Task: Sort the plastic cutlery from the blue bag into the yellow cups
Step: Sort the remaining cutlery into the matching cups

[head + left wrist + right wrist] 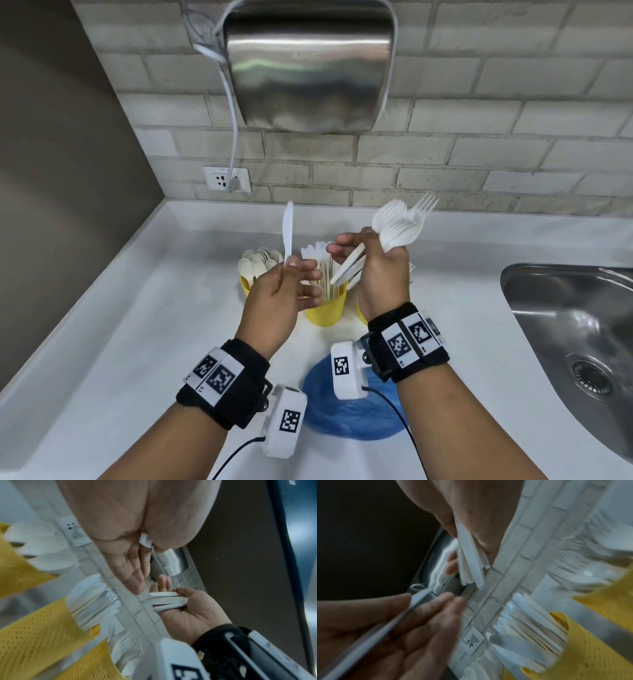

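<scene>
A white counter (144,325) under grey brick. The left hand (281,294) pinches one knife (287,233) at its handle above the twelve o'clock cups (325,308); the right hand (380,274) grips a fork bundle (397,226). Light, stiff, slippery plastic: hold at the handles. The blue bag (352,418) lies at six o'clock.

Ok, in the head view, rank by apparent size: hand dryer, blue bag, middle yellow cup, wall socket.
1. Hand dryer, largest.
2. Blue bag, partly hidden by the wrists.
3. Middle yellow cup, partly behind the left hand.
4. Wall socket, smallest.
</scene>
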`<state>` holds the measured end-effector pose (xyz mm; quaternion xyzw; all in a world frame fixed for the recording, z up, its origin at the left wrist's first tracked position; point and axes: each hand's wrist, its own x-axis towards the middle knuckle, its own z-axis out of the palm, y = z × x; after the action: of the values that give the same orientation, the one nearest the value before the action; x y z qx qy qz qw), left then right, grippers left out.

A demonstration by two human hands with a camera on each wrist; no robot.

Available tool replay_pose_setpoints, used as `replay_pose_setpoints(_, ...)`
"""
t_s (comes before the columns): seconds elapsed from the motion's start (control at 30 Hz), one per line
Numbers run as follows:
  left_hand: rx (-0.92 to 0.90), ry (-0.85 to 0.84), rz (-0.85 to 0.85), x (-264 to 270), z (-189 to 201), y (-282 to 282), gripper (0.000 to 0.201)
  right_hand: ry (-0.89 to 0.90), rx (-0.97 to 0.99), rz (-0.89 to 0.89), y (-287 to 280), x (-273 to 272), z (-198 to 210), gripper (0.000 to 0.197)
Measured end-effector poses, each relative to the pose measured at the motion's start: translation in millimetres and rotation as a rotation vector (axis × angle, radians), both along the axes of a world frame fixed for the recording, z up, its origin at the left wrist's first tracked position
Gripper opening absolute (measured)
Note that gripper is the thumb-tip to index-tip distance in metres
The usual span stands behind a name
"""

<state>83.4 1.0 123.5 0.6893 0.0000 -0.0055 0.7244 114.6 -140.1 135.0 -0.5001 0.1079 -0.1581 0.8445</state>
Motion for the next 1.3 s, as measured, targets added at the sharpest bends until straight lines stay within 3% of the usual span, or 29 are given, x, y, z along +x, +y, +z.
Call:
replay_pose_setpoints(0.17, -0.244, 0.285, -0.024, 2.2, -0.7, -3.4, 0.039, -0.264, -0.333, 0.023, 20.3, -12.7, 9.9, 0.017)
replay_pose_setpoints(0.33, -0.527, 0.439, -0.106, 3.3, 12.1, -1.3, 0.036, -0.203, -0.391, 0.07, 36.5, -23.0, -7.0, 0.005)
replay_pose_setpoints(0.43, -0.533, 0.451, -0.095, 4.3, 15.8, 0.8, 0.038, -0.121, -0.371, 0.066, 38.2, -22.0, -14.7, 0.045)
replay_pose_setpoints(0.5, -0.515, 0.437, -0.095, 4.4, 16.0, 0.8, 0.04, -0.087, -0.392, 0.055, 40.6, -20.8, -14.7, 0.06)
replay_pose_setpoints(0.63, -0.418, 0.392, -0.157, 0.3, 11.2, -1.3, 0.037, -0.042, -0.462, 0.044, 39.2, -17.0, -10.7, 0.051)
replay_pose_setpoints(0.83, -0.172, 0.196, -0.206, -4.2, 3.7, 9.6, 0.038, 0.02, 0.001, -0.031, 8.2, -5.2, 5.4, 0.049)
replay_pose_setpoints(1.07, 0.284, -0.067, -0.378, -6.5, 3.4, 8.3, 0.039, 0.001, -0.258, 0.156, -16.6, -9.2, 13.6, 0.011)
replay_pose_setpoints(1.2, 0.441, -0.202, -0.359, -0.2, 3.9, 8.1, 0.033, -0.095, -0.4, 0.088, -15.4, -7.3, 10.7, 0.012)
replay_pose_setpoints(1.3, 0.442, -0.311, -0.243, 7.7, 2.7, 10.1, 0.011, -0.176, -0.479, 0.102, -16.8, -10.6, 11.5, 0.014)
